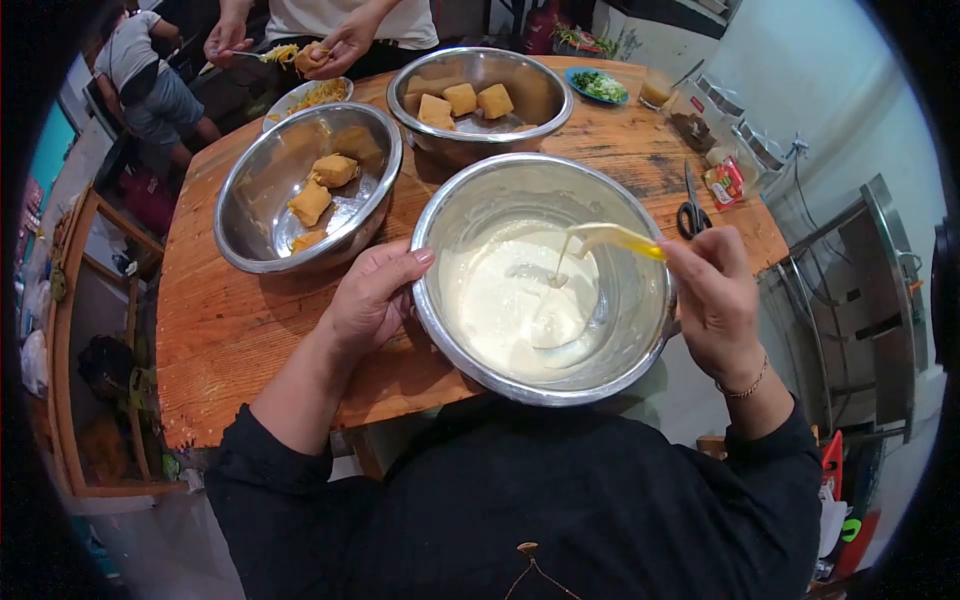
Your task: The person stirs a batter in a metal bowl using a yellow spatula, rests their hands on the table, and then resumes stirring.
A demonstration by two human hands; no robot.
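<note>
A steel bowl [455, 345] of pale, creamy batter [515, 300] stands tilted at the table's front edge. My left hand [375, 295] grips its left rim, thumb on top and fingers beneath. Above the batter, my right hand [715, 300] pinches the handle of a yellow spoon [632, 238]. Batter coats the spoon's far end, hiding its exact shape, and a thin strand drips from it into the bowl.
Two more steel bowls, one at left [235, 215] and one behind [550, 120], hold fried tofu pieces. Across the table, another person's hands [345, 45] fill a tofu piece over a noodle dish [320, 92]. Scissors [690, 210], chopped greens [598, 85] and a red packet [724, 182] lie at right.
</note>
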